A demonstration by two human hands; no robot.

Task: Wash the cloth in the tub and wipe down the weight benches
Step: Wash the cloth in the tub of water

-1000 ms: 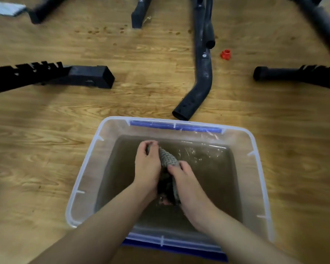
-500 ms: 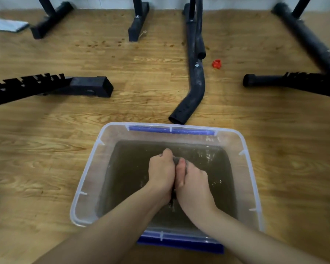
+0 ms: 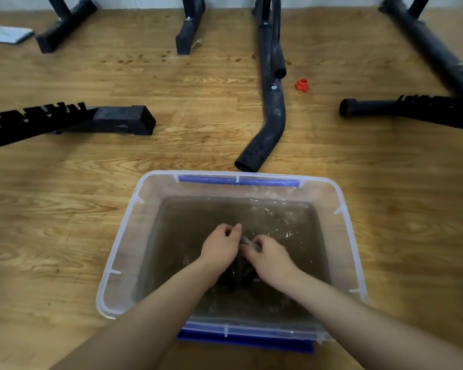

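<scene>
- Closest to me, two bare forearms reach over the near rim of the clear plastic tub [image 3: 344,201], which stands on the wooden floor [image 3: 64,236].
- The left grip [image 3: 219,247] is curled tight on the cloth [image 3: 245,240], knuckles up.
- The right grip [image 3: 267,256] is closed on the same cloth, and the two grips touch.
- I see the grey cloth bunched between them at the middle of the tub. Its lower part is sunk in the murky water [image 3: 193,222].
- Just past the tub's far rim lies the open end of a bent black tube [image 3: 274,121].
- To the left of it lies a notched black bar [image 3: 38,118], and to the right a second notched bar [image 3: 412,108].
- A small red cap [image 3: 302,84] lies just right of the tube.
- More black frame feet stand along the floor's far edge, by the wall.
</scene>
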